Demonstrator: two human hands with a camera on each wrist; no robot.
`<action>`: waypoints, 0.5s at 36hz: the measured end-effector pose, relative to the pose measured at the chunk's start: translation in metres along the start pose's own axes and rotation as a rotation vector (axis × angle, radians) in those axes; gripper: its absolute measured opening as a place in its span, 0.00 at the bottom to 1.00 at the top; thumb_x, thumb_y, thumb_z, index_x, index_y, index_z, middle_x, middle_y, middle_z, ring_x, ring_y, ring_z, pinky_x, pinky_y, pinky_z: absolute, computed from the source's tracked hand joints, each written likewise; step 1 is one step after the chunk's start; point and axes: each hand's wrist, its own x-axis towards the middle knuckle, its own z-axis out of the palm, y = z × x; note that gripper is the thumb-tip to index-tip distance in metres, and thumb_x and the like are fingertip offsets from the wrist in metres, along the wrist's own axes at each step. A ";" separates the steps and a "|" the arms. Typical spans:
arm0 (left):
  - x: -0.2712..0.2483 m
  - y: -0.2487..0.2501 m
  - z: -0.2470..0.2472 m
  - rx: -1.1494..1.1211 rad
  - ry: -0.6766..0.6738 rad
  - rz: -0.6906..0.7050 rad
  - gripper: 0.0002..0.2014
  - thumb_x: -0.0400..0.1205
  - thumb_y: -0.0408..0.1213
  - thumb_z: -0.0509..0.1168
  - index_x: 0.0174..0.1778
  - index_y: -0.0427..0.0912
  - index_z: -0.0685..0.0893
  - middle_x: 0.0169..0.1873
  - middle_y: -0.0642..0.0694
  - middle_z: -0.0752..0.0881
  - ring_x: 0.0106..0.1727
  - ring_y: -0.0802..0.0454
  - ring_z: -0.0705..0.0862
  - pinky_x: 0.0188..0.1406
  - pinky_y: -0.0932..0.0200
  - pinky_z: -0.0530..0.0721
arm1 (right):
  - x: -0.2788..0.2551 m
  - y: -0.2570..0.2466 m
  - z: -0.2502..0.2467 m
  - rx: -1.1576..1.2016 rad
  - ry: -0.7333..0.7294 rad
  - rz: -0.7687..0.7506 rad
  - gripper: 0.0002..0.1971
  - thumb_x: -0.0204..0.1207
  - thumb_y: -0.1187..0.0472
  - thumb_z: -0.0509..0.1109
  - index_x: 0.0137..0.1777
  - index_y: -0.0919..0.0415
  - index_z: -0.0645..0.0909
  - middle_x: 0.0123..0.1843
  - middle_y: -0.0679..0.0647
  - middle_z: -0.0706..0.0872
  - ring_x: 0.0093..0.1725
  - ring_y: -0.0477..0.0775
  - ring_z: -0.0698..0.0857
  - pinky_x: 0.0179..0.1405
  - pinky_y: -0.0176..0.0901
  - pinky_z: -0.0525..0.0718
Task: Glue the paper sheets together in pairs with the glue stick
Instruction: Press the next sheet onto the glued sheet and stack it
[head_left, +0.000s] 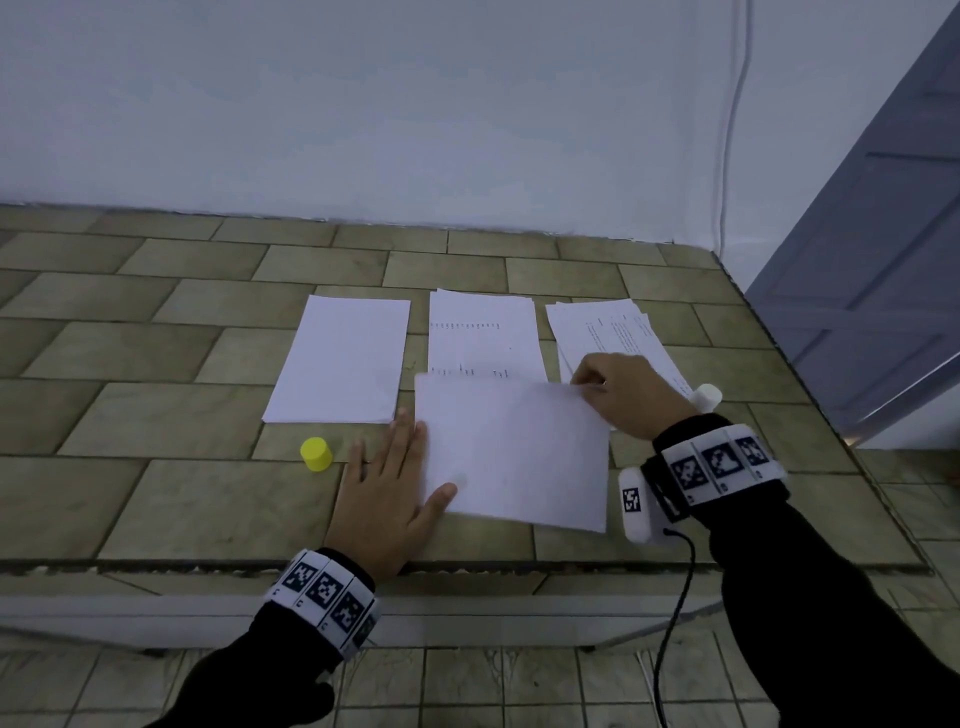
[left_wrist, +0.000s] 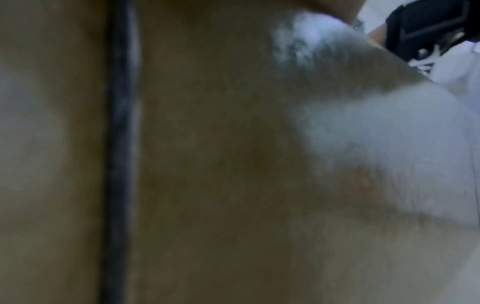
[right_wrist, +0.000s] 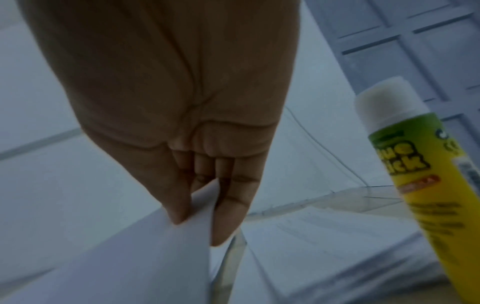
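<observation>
We have a loose sheet (head_left: 514, 457) lying crosswise at the near edge of the tiled table (head_left: 156, 332), over the near end of the middle paper pile (head_left: 480, 332). Our right hand (head_left: 621, 392) pinches its far right corner between thumb and fingertips (right_wrist: 228, 222); our left hand (head_left: 387, 483) lies flat, fingers straight, thumb on the sheet's near left edge. The uncapped glue stick (right_wrist: 420, 174) stands just right of the right hand, its yellow cap (head_left: 316, 453) left of the left hand. A blank pile (head_left: 340, 358) lies left, a printed pile (head_left: 613, 338) right. We should probably square the edges first, anchor with the flat palm, then lower the pinched corner slowly, smoothing outward so no crease or skew sets.
</observation>
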 end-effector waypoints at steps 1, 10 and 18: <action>0.000 0.000 0.000 -0.001 0.002 -0.004 0.47 0.78 0.71 0.23 0.87 0.42 0.45 0.86 0.46 0.38 0.86 0.52 0.45 0.84 0.38 0.47 | 0.003 0.001 -0.005 0.052 0.038 0.024 0.07 0.81 0.67 0.63 0.49 0.60 0.82 0.47 0.52 0.85 0.42 0.48 0.82 0.35 0.29 0.74; -0.002 0.000 0.001 0.007 0.001 -0.007 0.49 0.77 0.73 0.22 0.87 0.42 0.49 0.86 0.48 0.44 0.86 0.56 0.42 0.84 0.40 0.42 | 0.030 -0.001 0.005 0.596 0.240 0.269 0.05 0.76 0.70 0.69 0.51 0.64 0.80 0.46 0.64 0.87 0.45 0.64 0.90 0.48 0.59 0.90; -0.001 0.001 0.002 0.015 0.009 -0.015 0.50 0.76 0.73 0.20 0.87 0.43 0.51 0.86 0.49 0.46 0.85 0.58 0.40 0.84 0.42 0.39 | 0.050 0.001 0.049 0.487 0.171 0.299 0.07 0.72 0.67 0.73 0.46 0.56 0.82 0.41 0.53 0.82 0.50 0.63 0.87 0.56 0.60 0.87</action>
